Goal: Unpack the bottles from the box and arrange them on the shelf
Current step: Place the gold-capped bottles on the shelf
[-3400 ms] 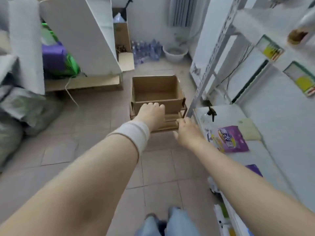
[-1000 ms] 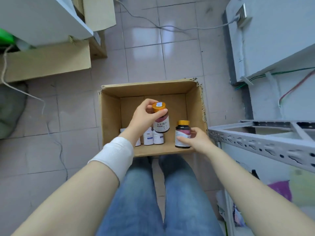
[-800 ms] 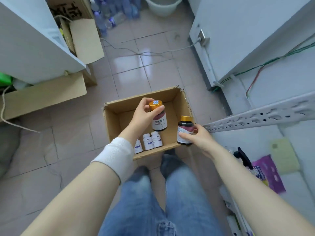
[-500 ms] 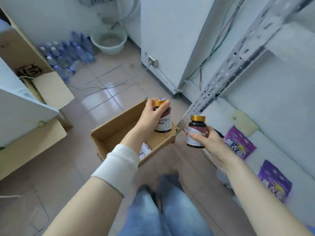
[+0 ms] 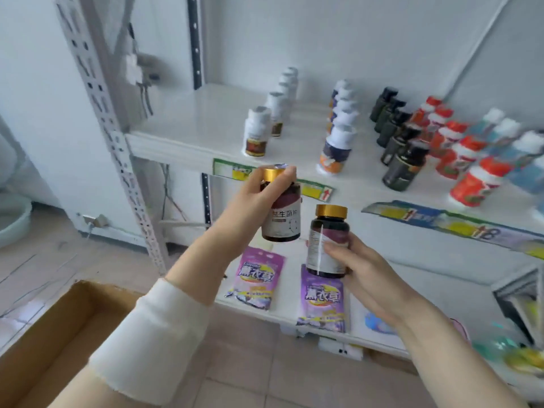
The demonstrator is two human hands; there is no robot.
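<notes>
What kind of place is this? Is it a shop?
Probably a small shop or stockroom: a metal shelf with price tags on its edge, rows of matching bottles, and an open cardboard box.

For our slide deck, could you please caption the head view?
Left hand and right hand hold gold-capped bottles before the stocked shelf, box below.

Cardboard box (image 5: 44,334) cut off by the lower-left edge, far-right shelf bottles (image 5: 527,160) blurred and cropped, perhaps blue-labelled, shelf-edge price strips (image 5: 441,222) unreadable.
</notes>
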